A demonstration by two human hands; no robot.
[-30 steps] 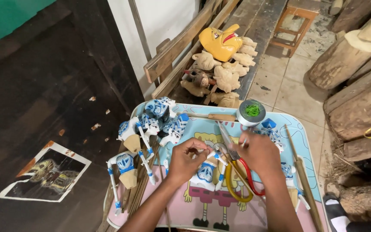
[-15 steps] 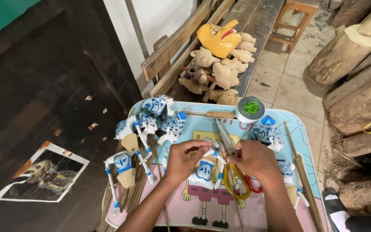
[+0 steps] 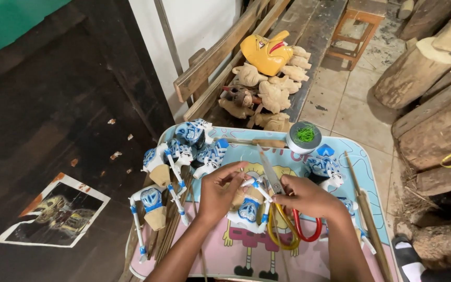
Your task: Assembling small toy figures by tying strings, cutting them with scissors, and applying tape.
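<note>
My left hand (image 3: pixel 217 190) pinches the blue-and-white puppet (image 3: pixel 249 206) at its upper end; my right hand (image 3: pixel 309 198) grips the scissors (image 3: pixel 283 209), fingers through the red and yellow loops. The blades' long axis points up and slightly left, away from me. Both sit over the cartoon-printed tray (image 3: pixel 351 151). Beyond: tape roll (image 3: pixel 304 137), yellow mask (image 3: pixel 264 52).
</note>
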